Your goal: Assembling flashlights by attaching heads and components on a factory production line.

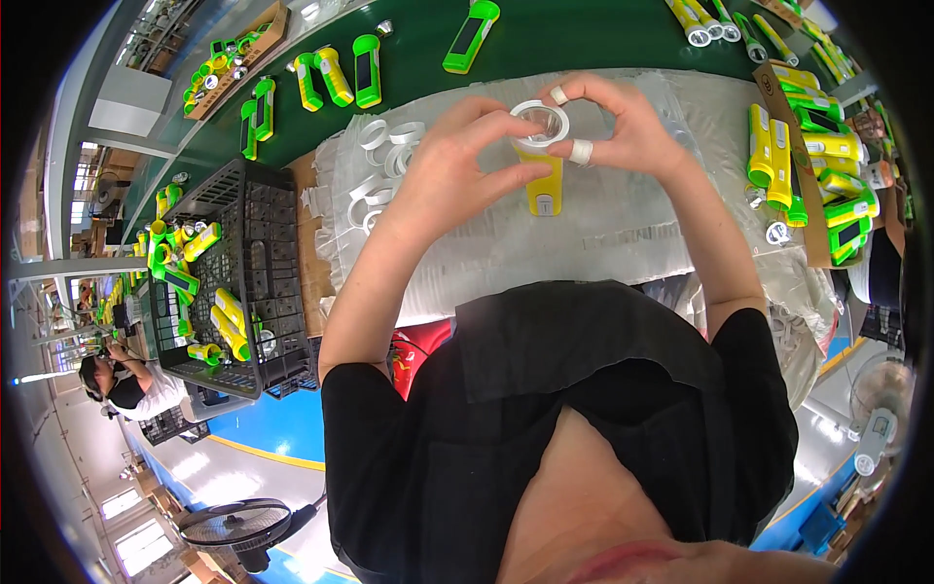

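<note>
A yellow flashlight [547, 191] stands or lies head toward me on the covered worktop, a white ring [561, 114] around its clear lens. From the left, my left hand [477, 146] closes on that ring, with a fingertip over the lens. My right hand [628, 122] grips the ring's opposite side between thumb and fingers. White tape wraps two of the right hand's fingers. Several loose white rings [407, 132] lie left of my left hand, partly overlapping.
Several green-and-yellow flashlights [367, 71] rest on the green tabletop [418, 47] beyond. A black crate [263, 219] of flashlights stands at the left, a cardboard box [778, 107] of more at the right. Floor fans [233, 524] and another person [141, 384] are farther off.
</note>
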`<state>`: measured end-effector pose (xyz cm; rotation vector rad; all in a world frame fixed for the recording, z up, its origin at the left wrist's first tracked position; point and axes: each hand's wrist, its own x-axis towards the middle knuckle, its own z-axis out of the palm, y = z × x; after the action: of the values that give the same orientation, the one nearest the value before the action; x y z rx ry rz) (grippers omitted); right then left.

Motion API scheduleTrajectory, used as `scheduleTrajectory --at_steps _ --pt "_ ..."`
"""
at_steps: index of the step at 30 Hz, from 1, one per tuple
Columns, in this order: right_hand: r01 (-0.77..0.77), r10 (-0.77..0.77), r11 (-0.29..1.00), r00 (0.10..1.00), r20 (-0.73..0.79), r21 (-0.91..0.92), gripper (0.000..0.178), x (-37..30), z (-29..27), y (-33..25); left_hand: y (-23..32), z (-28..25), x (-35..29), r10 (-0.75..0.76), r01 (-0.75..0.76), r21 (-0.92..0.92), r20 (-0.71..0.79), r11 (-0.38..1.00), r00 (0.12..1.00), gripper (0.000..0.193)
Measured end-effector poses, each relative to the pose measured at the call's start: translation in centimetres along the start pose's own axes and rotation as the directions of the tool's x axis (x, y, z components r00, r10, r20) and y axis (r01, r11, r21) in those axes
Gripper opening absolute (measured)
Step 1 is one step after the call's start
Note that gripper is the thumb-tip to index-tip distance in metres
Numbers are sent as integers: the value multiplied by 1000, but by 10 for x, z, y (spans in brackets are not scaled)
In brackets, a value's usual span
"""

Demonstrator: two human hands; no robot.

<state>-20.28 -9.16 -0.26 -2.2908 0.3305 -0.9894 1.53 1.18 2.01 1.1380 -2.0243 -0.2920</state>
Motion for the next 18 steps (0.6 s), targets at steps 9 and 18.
scheduleTrajectory --at_steps 9,18 --pt "49 138 947 830 541 -317 37 49 -41 -40 2 43 6 -179 159 -301 -43 940 983 33" --pt "-265 445 813 858 259 -519 42 34 -18 -41 -1 52 9 -171 160 -152 -62 975 983 38"
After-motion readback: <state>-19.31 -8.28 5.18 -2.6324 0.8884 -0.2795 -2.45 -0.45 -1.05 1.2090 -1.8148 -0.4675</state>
